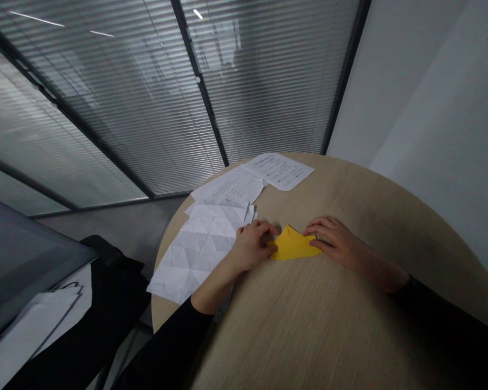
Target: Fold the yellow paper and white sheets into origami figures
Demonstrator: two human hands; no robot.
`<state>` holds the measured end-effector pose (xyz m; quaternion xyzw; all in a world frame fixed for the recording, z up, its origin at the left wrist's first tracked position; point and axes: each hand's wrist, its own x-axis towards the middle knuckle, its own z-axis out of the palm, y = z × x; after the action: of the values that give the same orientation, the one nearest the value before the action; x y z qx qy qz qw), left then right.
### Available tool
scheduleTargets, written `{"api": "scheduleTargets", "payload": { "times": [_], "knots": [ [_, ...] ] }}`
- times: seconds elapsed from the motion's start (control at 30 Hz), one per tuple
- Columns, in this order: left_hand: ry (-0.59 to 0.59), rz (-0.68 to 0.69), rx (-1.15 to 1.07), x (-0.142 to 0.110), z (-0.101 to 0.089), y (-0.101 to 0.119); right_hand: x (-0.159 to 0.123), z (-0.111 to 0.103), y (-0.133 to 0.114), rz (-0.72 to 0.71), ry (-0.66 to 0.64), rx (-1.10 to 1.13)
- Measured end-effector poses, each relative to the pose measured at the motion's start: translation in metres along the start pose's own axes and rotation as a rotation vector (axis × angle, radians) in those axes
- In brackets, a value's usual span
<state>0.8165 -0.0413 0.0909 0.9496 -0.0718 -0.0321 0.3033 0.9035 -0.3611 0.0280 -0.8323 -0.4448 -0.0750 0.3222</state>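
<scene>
A yellow folded paper boat [295, 246] sits just above the wooden table, its pointed peak facing away from me. My left hand [254, 244] pinches the boat's left end between thumb and fingers. On the other side, my right hand [335, 238] grips the right end, thumb in front and fingers behind. Both hands rest low over the tabletop. The boat's far side is partly hidden from view.
The round wooden table [309, 325] carries creased white paper [203, 244] to the left and printed sheets [280, 170] at its far edge. A black chair [117, 281] with papers [44, 319] stands at left. Blinds [268, 81] hang behind glass beyond.
</scene>
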Motion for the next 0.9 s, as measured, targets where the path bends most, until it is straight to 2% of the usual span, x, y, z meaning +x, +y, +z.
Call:
{"api": "scheduleTargets", "payload": {
  "times": [0.5, 0.7, 0.9],
  "knots": [
    [-0.115, 0.102, -0.084, -0.002, -0.020, -0.019, 0.001, -0.001, 0.000, 0.014, -0.007, -0.011],
    [-0.091, 0.167, -0.173, -0.006, -0.020, -0.026, 0.000, -0.001, 0.003, 0.012, -0.014, -0.012],
    [0.009, 0.094, -0.177, -0.005, -0.010, -0.010, 0.000, -0.004, -0.002, -0.007, -0.016, -0.007]
  ]
}}
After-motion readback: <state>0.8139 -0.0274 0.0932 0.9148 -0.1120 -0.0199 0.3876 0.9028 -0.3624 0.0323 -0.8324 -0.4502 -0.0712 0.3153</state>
